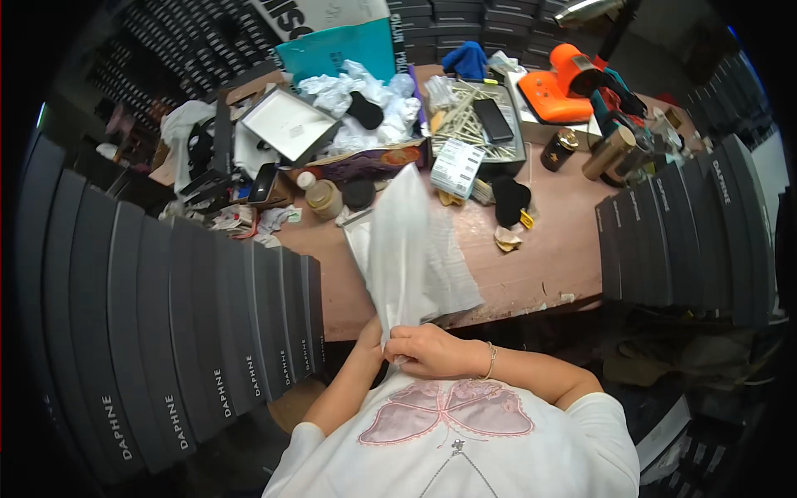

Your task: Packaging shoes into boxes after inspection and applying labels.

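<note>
A clear plastic bag [404,241] stands up from the near edge of the brown table [548,257], its lower end gathered close to my chest. My right hand [427,349] is closed around that gathered end. My left hand [371,334] pinches the same end from the left, mostly hidden behind the bag and the right hand. More flat plastic sheets [452,270] lie on the table under the bag.
Rows of dark flat boxes [191,332] stand at my left, and another stack of dark boxes [689,241] at my right. The table's far half holds an open white-lined box [288,124], crumpled paper [353,100], a tray of sticks [469,124], an orange tool [560,83], small jars [322,197].
</note>
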Available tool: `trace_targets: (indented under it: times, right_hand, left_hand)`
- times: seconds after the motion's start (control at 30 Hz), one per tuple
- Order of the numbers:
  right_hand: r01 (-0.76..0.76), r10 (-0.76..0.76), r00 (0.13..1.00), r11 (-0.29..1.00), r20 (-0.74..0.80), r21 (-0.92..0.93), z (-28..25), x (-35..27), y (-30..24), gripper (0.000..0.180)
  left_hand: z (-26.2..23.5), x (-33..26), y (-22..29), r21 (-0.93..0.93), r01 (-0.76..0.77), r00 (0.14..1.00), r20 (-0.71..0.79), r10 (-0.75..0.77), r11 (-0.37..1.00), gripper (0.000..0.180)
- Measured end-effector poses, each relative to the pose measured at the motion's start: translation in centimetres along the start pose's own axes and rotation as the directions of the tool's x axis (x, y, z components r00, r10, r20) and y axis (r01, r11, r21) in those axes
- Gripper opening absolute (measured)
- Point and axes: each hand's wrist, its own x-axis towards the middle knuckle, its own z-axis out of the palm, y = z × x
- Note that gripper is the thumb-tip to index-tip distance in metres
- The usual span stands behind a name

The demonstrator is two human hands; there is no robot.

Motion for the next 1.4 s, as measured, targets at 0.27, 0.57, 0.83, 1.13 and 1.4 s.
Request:
trace_targets:
  times: [0.27, 0.57, 0.83, 1.13, 1.4]
  right_hand:
    - [0.147, 0.522, 0.85, -0.11, -0.069, 0.983, -0.6, -8.7, 8.3, 0.06]
    - [-0.292, 0.494, 0.737, 0.848, -0.462, 0.442, 2.3, -7.8, 4.5, 0.08]
    - [-0.579, 0.645, 0.594, 0.758, -0.48, 0.301, 3.0, 2.3, 17.8, 0.077]
    - [-0.486, 0.458, 0.755, 0.871, -0.469, 0.068, 5.4, 1.2, 20.1, 0.08]
    - [-0.515, 0.495, 0.785, 0.856, -0.371, 0.053, 4.2, -0.6, 19.1, 0.054]
  left_hand:
    - [-3.8, -5.4, 5.4, 0.297, -0.337, 0.941, 0.073, 0.331, 0.893, 0.061]
    - [0.4, 0.5, 7.8, 0.444, -0.473, 0.878, 0.159, 0.452, 0.761, 0.03]
    - [-0.8, 11.1, 6.1, 0.192, -0.391, 0.92, 0.067, 0.386, 0.9, 0.033]
    - [2.1, 9.7, 0.7, 0.401, -0.403, 0.814, -0.254, 0.523, 0.823, 0.045]
    - [0.8, 13.6, 0.9, 0.545, -0.215, 0.8, -0.377, 0.466, 0.811, 0.05]
